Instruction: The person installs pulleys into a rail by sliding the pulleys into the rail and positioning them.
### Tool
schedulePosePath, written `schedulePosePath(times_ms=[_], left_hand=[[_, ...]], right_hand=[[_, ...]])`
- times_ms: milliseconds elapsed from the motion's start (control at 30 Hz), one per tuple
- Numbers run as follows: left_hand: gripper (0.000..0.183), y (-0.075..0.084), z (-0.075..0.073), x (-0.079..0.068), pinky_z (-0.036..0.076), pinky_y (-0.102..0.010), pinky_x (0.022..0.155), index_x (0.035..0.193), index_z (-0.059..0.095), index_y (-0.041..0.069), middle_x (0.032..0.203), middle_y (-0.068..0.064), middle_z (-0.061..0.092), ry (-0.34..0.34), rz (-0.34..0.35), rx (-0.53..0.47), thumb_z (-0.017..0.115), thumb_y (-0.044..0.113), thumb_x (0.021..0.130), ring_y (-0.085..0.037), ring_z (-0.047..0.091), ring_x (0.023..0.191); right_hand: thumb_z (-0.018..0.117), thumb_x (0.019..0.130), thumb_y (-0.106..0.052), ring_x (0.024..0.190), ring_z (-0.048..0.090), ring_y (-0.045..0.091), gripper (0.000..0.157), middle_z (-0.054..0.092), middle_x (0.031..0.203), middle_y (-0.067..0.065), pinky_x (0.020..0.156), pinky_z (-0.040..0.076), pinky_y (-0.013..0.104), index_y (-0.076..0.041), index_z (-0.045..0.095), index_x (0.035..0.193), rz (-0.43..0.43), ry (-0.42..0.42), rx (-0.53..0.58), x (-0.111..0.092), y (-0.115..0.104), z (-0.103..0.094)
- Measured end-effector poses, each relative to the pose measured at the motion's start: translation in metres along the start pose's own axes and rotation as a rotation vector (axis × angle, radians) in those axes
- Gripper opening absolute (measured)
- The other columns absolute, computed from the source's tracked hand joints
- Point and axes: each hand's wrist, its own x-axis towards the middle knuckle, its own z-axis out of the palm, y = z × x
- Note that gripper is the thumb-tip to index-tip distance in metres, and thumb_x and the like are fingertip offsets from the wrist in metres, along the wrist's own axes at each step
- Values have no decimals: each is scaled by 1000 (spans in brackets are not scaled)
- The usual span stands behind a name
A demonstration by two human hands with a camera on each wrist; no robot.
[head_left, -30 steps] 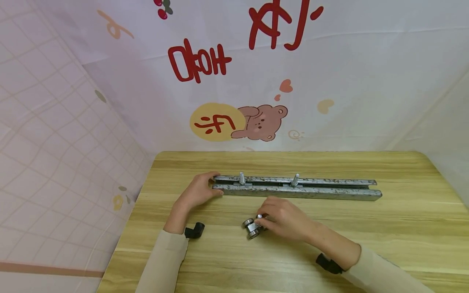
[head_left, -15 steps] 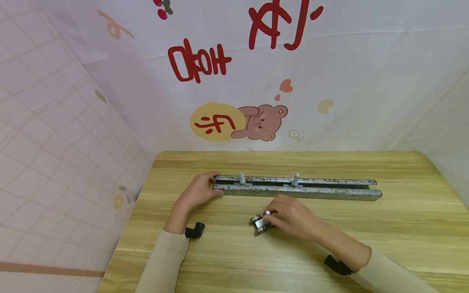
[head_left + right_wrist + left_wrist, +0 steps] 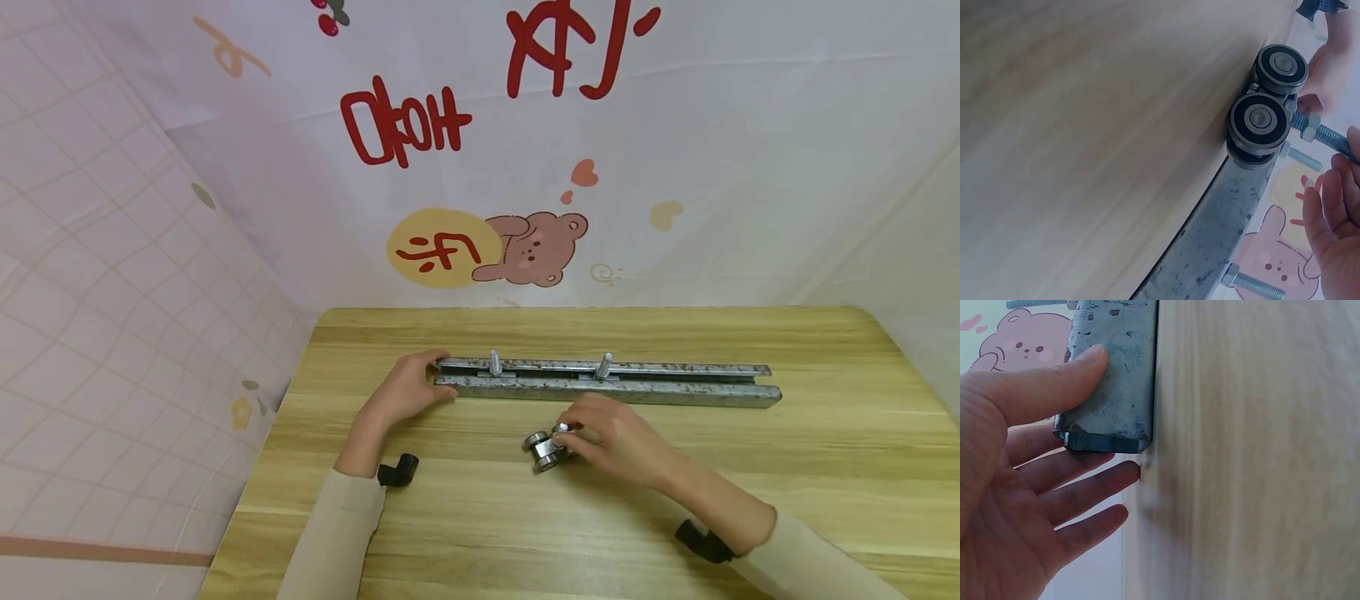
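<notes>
A grey, speckled steel channel rail (image 3: 675, 397) lies across the table, its open slot facing up. My left hand (image 3: 405, 388) holds its left end, the thumb (image 3: 1088, 365) on the front face and the index finger behind. Inside the slot, two bolts (image 3: 495, 365) stand upright on small plates. In front of the rail, my right hand (image 3: 618, 437) pinches the threaded stem (image 3: 1338, 141) of a wheeled roller trolley (image 3: 546, 451). The trolley's black-sealed bearing wheels (image 3: 1260, 119) sit low, close to the tabletop, with the stem pointing up.
The wood-grain table (image 3: 465, 533) ends at a white printed backdrop (image 3: 712, 150) with a bear and red characters. A gridded side panel (image 3: 135, 292) stands on the left. Black wrist mounts (image 3: 705, 542) sit under both forearms.
My right hand has moved to the right with the roller trolley, staying in front of the rail. The left hand and the rail have kept their places.
</notes>
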Motion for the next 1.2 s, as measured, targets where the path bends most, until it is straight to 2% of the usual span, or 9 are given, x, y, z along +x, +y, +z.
schedulePosePath(times_ms=[333,633,767,933,1200], left_hand=[[70,0,0,1,54,-48,92,151,56,7,139,-14,64,2,-4,1,86,20,90,-30,63,121],[69,0,0,0,55,-47,92,150,57,7,136,-14,65,5,-4,4,87,20,89,-30,63,120],[69,0,0,0,55,-47,92,150,58,7,135,-14,66,10,-4,8,87,20,89,-30,63,119],[69,-2,1,1,55,-48,93,151,57,7,136,-13,65,3,-8,-1,86,20,90,-30,63,120],[69,-3,2,1,55,-48,94,151,56,8,139,-13,64,-2,-13,-17,86,20,90,-30,62,123]], right_hand=[[84,90,-12,81,67,9,10,72,91,-8,73,53,23,-9,76,96,5,31,-41,-6,5,-10],[78,97,-23,79,66,8,12,70,89,-7,72,53,22,-11,75,94,19,47,-62,-13,10,-17],[83,91,-16,80,65,7,10,70,89,-8,71,53,22,-11,75,94,30,38,-74,-16,12,-21],[88,79,-5,80,65,7,21,70,90,-8,71,53,21,-12,75,93,34,42,-82,-19,14,-26],[89,77,-3,80,65,8,24,69,91,-9,70,53,22,-13,75,94,55,49,-79,-26,17,-32]])
